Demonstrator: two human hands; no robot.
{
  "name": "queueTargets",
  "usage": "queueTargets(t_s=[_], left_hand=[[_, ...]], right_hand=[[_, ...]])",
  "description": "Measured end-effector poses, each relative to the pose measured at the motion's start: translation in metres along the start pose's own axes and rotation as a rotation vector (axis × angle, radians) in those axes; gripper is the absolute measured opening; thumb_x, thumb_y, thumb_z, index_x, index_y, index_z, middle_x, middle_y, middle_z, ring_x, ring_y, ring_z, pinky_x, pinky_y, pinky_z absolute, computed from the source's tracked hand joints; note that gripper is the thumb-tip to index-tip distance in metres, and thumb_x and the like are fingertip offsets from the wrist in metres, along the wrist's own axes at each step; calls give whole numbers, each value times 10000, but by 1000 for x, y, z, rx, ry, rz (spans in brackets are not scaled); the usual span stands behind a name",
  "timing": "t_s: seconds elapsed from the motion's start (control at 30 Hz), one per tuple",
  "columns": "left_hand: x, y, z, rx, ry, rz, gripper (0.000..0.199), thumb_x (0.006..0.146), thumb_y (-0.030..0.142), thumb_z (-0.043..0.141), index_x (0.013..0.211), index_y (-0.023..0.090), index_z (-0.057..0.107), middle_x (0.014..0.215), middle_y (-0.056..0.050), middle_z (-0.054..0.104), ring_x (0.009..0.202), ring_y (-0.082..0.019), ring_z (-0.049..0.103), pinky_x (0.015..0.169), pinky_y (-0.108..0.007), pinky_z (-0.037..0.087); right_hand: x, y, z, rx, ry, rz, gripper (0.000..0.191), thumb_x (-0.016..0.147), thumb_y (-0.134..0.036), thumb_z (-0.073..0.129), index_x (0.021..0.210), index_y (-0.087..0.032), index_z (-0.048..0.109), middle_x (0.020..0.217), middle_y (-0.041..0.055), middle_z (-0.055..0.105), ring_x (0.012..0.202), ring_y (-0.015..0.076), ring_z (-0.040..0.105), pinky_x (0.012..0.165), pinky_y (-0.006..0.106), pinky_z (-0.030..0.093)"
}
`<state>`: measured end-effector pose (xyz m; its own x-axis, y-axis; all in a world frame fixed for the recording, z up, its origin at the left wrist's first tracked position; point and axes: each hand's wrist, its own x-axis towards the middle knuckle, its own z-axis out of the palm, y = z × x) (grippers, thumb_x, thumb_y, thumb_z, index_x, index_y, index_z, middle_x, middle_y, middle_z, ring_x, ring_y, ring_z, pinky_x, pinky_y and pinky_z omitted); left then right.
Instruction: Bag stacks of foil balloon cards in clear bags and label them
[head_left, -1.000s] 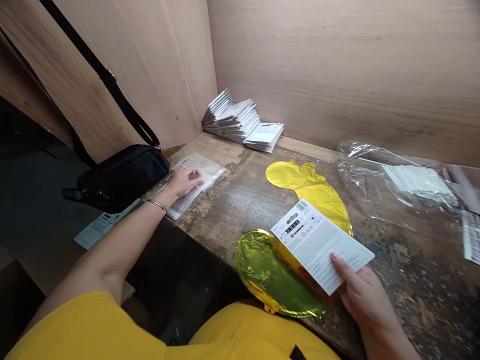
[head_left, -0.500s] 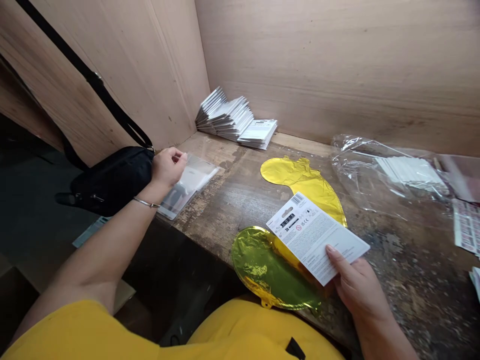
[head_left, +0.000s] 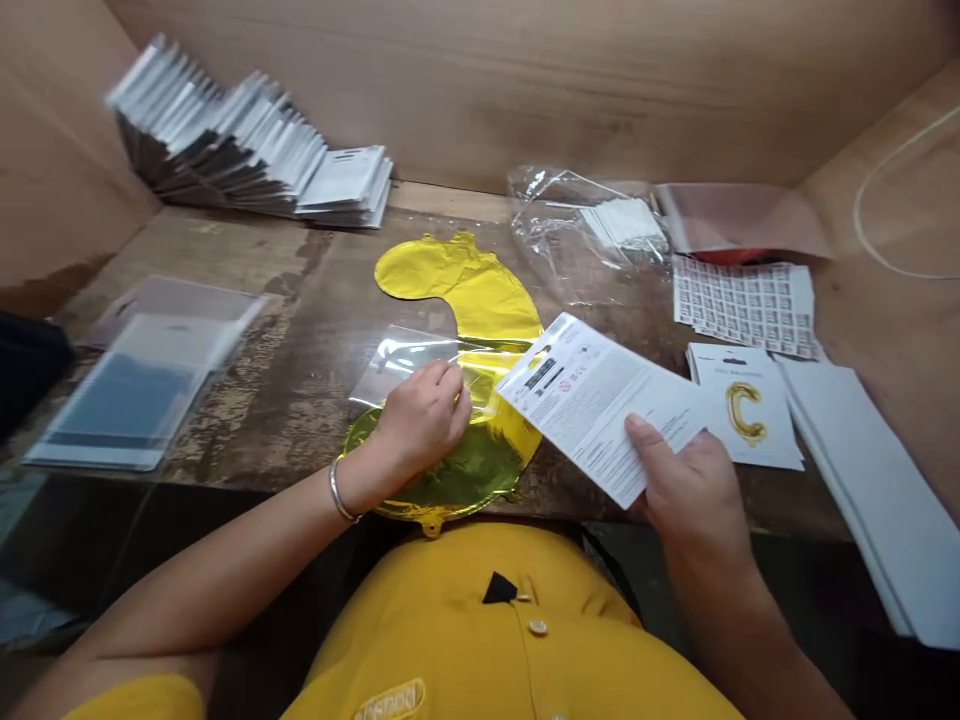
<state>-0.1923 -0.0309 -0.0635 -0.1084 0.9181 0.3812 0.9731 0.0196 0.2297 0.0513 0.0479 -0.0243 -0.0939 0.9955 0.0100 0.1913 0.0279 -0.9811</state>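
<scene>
My left hand (head_left: 424, 420) pinches a clear plastic bag (head_left: 401, 360), which lies over the middle of the gold foil balloon (head_left: 495, 285). The balloon is flat and C-shaped, its lower end partly covered by that hand. My right hand (head_left: 690, 480) grips a white printed card (head_left: 592, 410) with a hang hole and small text, thumb on top and fingers hidden beneath. The card's upper left corner overlaps the balloon's right side. On the table's left lies a pile of clear plastic bags (head_left: 142, 380).
Stacks of white packed cards (head_left: 255, 140) lean in the back left corner. A crumpled plastic bag with white sticks or strips (head_left: 622, 225) lies at the back. To the right are label sheets (head_left: 742, 300), cards picturing a gold C (head_left: 739, 405) and a long white stack (head_left: 870, 480).
My left hand has moved right from the bag pile, carrying one clear bag over the balloon. My right hand still holds the card. The view has turned to the right.
</scene>
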Motion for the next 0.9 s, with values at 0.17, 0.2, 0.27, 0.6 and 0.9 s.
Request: queueTargets(t_s=[0.17, 0.2, 0.27, 0.6, 0.9], left_hand=[[1, 8, 0, 33, -79, -14, 231, 937, 266, 387, 854, 166, 578, 894, -110, 640, 800, -220, 598, 712, -334, 476], [1, 9, -1, 28, -96, -13, 247, 941, 295, 389, 865, 166, 586, 896, -110, 644, 801, -221, 604, 713, -337, 480], [1, 6, -3, -18, -132, 1, 289, 953, 353, 389, 910, 165, 604, 934, -111, 661, 837, -223, 623, 736, -338, 494], [4, -37, -4, -88, -498, 150, 530, 987, 414, 320, 1467, 193, 359, 1555, -85, 308, 1453, -304, 223, 1160, -550, 177], [0, -36, -5, -67, -514, 213, 604, 962, 499, 360, 1510, 260, 271, 1578, -79, 252, 1466, -302, 180, 1165, -540, 153]], right_hand=[[-9, 16, 13, -196, -167, 29, 355, 780, -468, 661, 892, -141, 742, 902, 123, 759, 836, 317, 715, 725, 404, 591], [-7, 19, 18, -219, -192, 23, 362, 783, -467, 645, 885, -133, 742, 898, 129, 758, 844, 323, 713, 728, 407, 586], [-3, 26, 26, -250, -233, 12, 370, 788, -461, 620, 882, -125, 744, 905, 139, 757, 867, 331, 710, 747, 410, 578], [-3, 33, 18, -253, -453, 129, 395, 789, -425, 600, 987, -113, 740, 990, 141, 745, 884, 329, 702, 703, 406, 586], [11, 22, 10, -148, -616, 217, 359, 752, -418, 658, 924, -117, 753, 817, 94, 752, 778, 275, 699, 608, 337, 576]])
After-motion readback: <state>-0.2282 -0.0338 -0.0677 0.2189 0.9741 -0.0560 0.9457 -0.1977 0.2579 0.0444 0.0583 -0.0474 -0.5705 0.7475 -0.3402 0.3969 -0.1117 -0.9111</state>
